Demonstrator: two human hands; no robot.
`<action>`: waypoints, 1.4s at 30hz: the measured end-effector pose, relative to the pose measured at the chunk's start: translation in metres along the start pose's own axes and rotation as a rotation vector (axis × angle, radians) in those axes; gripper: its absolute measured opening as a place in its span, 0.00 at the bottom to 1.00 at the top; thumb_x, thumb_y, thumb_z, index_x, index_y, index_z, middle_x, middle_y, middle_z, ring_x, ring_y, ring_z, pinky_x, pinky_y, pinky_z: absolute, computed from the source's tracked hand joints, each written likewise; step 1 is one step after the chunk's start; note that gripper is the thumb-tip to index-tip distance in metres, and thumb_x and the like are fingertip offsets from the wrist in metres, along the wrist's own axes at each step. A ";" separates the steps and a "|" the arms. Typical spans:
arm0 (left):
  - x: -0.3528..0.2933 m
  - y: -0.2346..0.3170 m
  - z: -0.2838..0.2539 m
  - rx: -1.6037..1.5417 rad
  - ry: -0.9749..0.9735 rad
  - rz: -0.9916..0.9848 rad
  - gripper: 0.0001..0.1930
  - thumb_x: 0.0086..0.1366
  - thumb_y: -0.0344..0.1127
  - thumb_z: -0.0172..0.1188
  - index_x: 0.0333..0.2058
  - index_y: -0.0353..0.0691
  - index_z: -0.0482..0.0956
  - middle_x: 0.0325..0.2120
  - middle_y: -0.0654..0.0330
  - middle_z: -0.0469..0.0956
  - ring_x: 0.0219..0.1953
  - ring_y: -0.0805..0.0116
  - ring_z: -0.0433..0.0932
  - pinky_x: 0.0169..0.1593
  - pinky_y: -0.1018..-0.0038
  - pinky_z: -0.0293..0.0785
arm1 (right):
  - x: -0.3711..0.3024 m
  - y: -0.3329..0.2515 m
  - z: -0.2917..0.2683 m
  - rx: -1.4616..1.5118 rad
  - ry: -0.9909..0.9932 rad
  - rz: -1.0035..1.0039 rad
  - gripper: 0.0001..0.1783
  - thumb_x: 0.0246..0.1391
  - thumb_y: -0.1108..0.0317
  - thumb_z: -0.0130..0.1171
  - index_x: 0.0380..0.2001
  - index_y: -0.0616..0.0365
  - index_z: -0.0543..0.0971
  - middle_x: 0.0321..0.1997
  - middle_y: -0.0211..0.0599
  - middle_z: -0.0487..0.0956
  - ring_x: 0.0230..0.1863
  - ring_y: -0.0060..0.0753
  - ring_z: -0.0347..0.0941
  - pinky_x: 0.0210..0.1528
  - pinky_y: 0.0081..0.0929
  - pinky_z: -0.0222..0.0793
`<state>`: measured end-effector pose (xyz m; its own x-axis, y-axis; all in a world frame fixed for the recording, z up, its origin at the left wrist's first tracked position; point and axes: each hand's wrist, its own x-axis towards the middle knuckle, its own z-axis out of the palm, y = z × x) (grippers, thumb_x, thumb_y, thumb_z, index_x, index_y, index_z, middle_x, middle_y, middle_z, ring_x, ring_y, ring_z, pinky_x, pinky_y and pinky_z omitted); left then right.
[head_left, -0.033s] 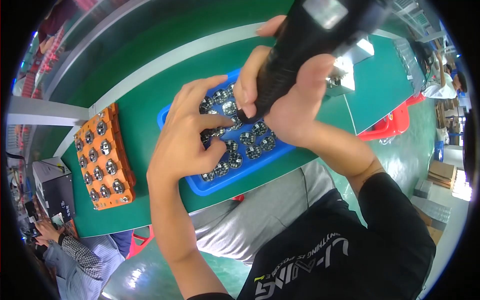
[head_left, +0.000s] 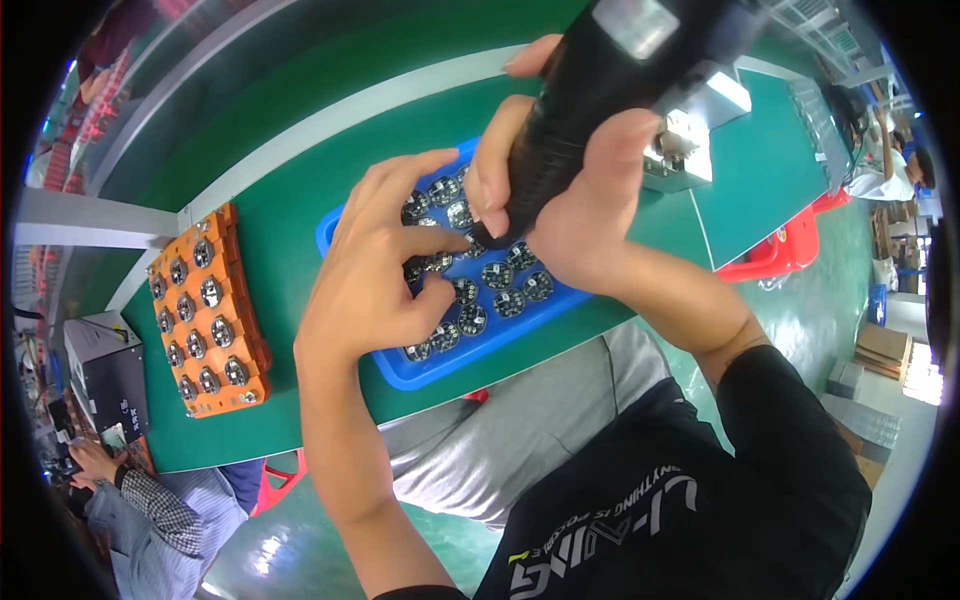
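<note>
A blue plastic tray (head_left: 405, 382) holds several small round circuit boards (head_left: 497, 275), dark with shiny parts. My right hand (head_left: 588, 235) is wrapped round a thick black handheld power tool (head_left: 565, 125), tilted with its narrow end down over the tray. That end meets the boards near the tray's middle, where my fingers partly hide the contact. My left hand (head_left: 370, 270) reaches over the tray's left part with its fingers spread. Its index fingertip touches a board beside the tool's end, and the thumb rests near another board. Some boards are hidden under this hand.
An orange fixture (head_left: 240, 300) with rows of round metallic parts stands left on the green table (head_left: 285, 250). Beyond it is a grey-black box (head_left: 105, 375). White-metal blocks (head_left: 690, 165) sit behind my right hand. A red stool (head_left: 775, 250) stands right; other people are at both sides.
The black power tool and my right hand have shifted very slightly left. My left hand keeps its place, and the boards show no clear change.
</note>
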<state>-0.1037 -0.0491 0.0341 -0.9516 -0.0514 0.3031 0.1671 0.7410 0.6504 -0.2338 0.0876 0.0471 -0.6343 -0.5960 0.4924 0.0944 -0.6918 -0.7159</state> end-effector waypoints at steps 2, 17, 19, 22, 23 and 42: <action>0.000 0.000 0.001 0.000 0.010 -0.003 0.18 0.36 0.29 0.62 0.30 0.34 0.90 0.61 0.44 0.74 0.63 0.43 0.70 0.66 0.54 0.67 | -0.002 0.007 -0.001 -0.022 -0.032 0.002 0.28 0.71 0.47 0.56 0.55 0.63 0.69 0.20 0.36 0.74 0.16 0.21 0.69 0.17 0.20 0.61; -0.001 0.004 0.000 0.032 -0.028 -0.003 0.17 0.35 0.30 0.64 0.29 0.36 0.90 0.59 0.48 0.76 0.62 0.46 0.70 0.65 0.54 0.68 | -0.005 0.013 0.004 0.033 -0.111 -0.001 0.24 0.65 0.52 0.65 0.47 0.58 0.68 0.23 0.32 0.77 0.18 0.16 0.69 0.19 0.17 0.63; 0.000 0.005 0.001 0.031 -0.020 0.004 0.17 0.35 0.30 0.64 0.29 0.36 0.90 0.59 0.49 0.76 0.62 0.46 0.70 0.65 0.54 0.68 | -0.004 0.012 0.002 0.028 -0.121 -0.007 0.23 0.65 0.53 0.65 0.47 0.58 0.68 0.23 0.31 0.77 0.18 0.16 0.69 0.19 0.17 0.63; -0.001 0.005 0.001 0.038 -0.023 -0.004 0.17 0.35 0.30 0.64 0.29 0.36 0.90 0.59 0.49 0.76 0.62 0.46 0.70 0.65 0.54 0.68 | -0.004 0.009 0.005 0.065 -0.128 0.010 0.23 0.65 0.54 0.66 0.47 0.59 0.68 0.25 0.31 0.77 0.19 0.16 0.69 0.19 0.17 0.64; -0.001 0.004 0.001 0.041 -0.017 0.000 0.17 0.35 0.30 0.64 0.29 0.35 0.90 0.59 0.49 0.76 0.62 0.46 0.70 0.65 0.54 0.67 | -0.005 0.005 0.010 -0.112 -0.110 0.051 0.36 0.62 0.38 0.57 0.51 0.62 0.64 0.22 0.34 0.75 0.17 0.20 0.68 0.20 0.20 0.65; 0.000 0.014 0.008 0.105 -0.036 -0.070 0.15 0.35 0.31 0.64 0.26 0.34 0.88 0.58 0.50 0.76 0.63 0.43 0.69 0.66 0.52 0.66 | 0.003 0.004 0.004 -0.227 -0.155 0.034 0.46 0.67 0.32 0.50 0.65 0.67 0.62 0.20 0.35 0.74 0.17 0.20 0.66 0.23 0.21 0.63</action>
<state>-0.1039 -0.0333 0.0374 -0.9689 -0.0827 0.2334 0.0741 0.8025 0.5920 -0.2326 0.0809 0.0474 -0.5067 -0.6850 0.5235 -0.0717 -0.5716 -0.8174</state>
